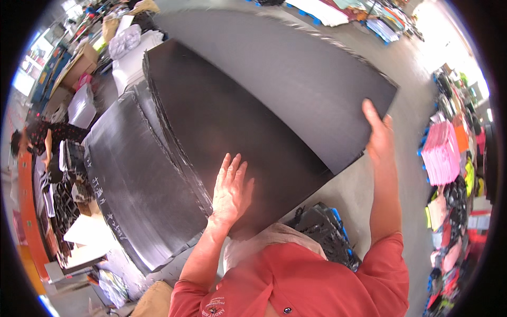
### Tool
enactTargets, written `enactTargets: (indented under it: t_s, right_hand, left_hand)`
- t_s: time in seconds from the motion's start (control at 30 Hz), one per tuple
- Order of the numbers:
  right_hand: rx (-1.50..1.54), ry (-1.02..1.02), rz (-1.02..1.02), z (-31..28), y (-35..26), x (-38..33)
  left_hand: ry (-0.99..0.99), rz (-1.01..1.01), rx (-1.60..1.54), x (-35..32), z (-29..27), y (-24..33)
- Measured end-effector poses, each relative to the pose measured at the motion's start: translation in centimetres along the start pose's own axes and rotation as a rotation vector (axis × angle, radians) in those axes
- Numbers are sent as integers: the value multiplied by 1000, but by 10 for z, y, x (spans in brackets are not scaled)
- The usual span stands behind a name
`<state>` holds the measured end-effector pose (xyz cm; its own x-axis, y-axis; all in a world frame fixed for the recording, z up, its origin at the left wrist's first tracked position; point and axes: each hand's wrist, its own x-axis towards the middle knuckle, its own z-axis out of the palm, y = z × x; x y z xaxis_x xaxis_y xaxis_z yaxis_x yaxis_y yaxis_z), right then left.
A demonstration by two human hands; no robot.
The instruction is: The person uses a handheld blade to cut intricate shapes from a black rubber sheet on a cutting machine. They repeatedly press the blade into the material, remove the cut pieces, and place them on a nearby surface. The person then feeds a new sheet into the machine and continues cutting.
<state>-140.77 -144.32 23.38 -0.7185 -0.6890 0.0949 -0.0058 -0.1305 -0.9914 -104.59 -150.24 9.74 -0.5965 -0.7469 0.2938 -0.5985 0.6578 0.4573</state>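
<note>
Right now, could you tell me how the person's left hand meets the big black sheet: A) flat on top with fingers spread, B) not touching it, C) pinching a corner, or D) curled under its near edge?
A: the left hand lies palm down, fingers spread, on the top black sheet, while the right hand grips its far edge.

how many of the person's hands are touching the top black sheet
2. The left hand lies flat on the top black sheet near its close edge; the right hand grips its right corner.
</note>
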Motion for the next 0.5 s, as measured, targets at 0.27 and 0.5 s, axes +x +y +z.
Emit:
enactTargets:
  t_s: [0.27,0.5]
  right_hand:
    - [322,376,-256,-61,-67,-29]
    - [300,419,-681,-103,-121,-68]
  left_hand:
    - [-3,-70,-2,22,27,40]
    - [-146,130,-498,26,69,161]
